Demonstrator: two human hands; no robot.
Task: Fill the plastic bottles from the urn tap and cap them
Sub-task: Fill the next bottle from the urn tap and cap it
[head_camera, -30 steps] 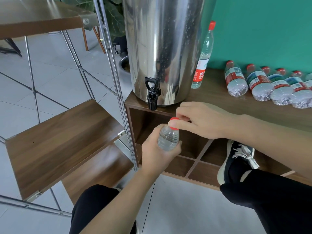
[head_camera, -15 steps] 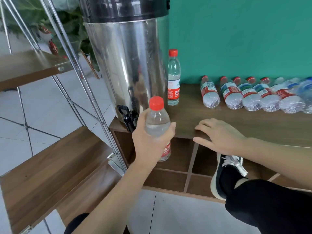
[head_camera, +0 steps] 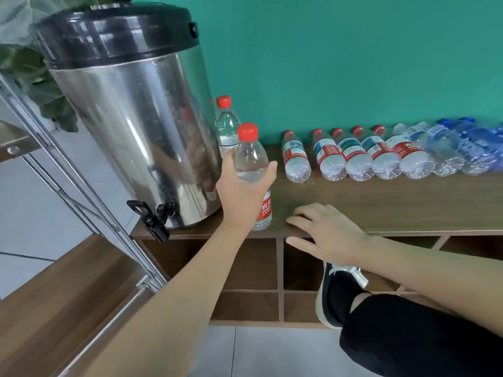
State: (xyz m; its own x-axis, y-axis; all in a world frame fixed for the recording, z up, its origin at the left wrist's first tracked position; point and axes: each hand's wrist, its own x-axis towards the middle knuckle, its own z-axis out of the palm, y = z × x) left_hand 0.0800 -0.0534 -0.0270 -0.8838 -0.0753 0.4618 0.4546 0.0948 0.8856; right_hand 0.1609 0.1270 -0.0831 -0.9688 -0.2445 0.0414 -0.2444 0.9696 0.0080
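My left hand (head_camera: 242, 191) grips a clear plastic bottle (head_camera: 251, 161) with a red cap, upright, its base at the wooden shelf top (head_camera: 381, 202) just right of the steel urn (head_camera: 136, 126). The urn's black tap (head_camera: 155, 221) juts over the shelf's front edge at the left. A second capped bottle (head_camera: 227, 123) stands upright behind, against the urn. My right hand (head_camera: 326, 232) rests flat on the shelf's front edge, fingers spread, holding nothing.
Several bottles (head_camera: 353, 156) lie in a row along the teal wall, red-capped ones nearer, blue ones at far right. Open cubbies (head_camera: 245, 265) sit under the shelf. A metal-framed wooden rack (head_camera: 68, 295) stands left. My black-trousered knee and shoe (head_camera: 334, 292) are at lower right.
My right hand left the red cap and settled on the shelf edge. My left hand lifted the capped bottle from below the tap up onto the shelf beside the urn.
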